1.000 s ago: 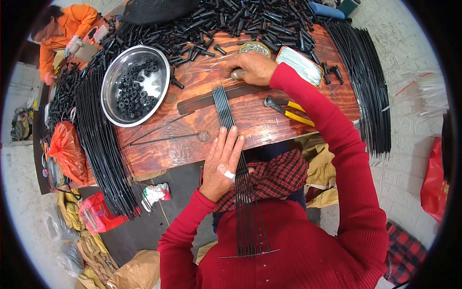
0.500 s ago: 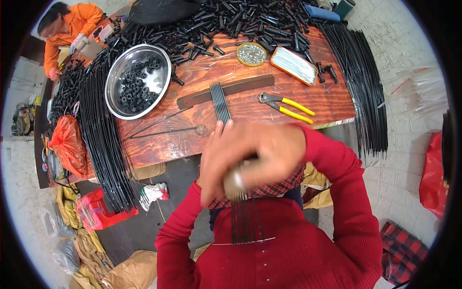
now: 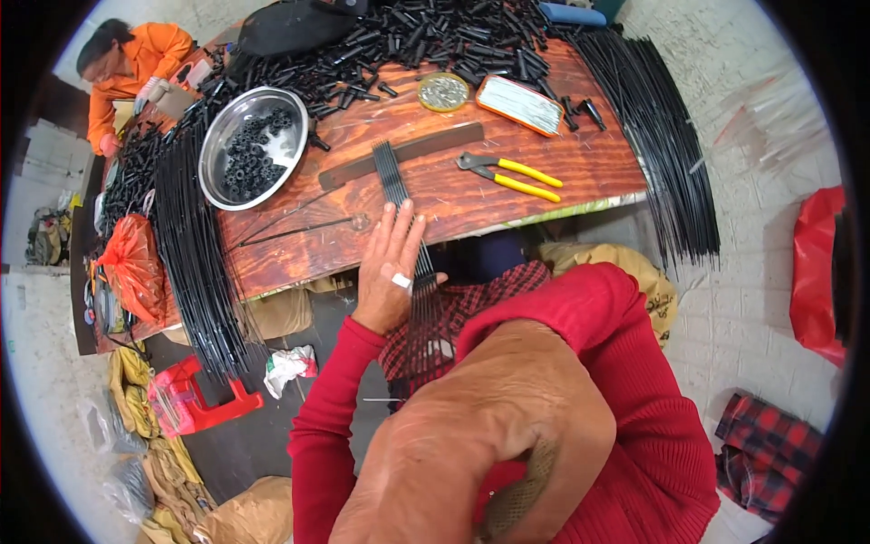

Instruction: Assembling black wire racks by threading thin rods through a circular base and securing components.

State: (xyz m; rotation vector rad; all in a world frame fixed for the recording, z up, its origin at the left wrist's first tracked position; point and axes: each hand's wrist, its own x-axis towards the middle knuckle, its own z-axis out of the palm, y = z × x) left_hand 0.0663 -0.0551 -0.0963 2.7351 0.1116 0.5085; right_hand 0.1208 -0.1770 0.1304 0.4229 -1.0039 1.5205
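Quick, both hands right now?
Left hand: fingers straight, touching thin black rods; grip can't be told.
Right hand: closed around a tan textured thing, partly hidden.

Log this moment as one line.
left hand: fingers extended on black rods | right hand: curled around textured object, partly hidden | nearby: yellow-handled pliers, metal bowl

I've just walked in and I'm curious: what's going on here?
Someone in a red top has their left hand laid along a row of thin black rods, which run across a dark bar on the table. Their right hand is close to the camera; a tan mesh-like thing shows partly beneath it, but its grip is hidden. Yellow-handled pliers lie apart from both hands.
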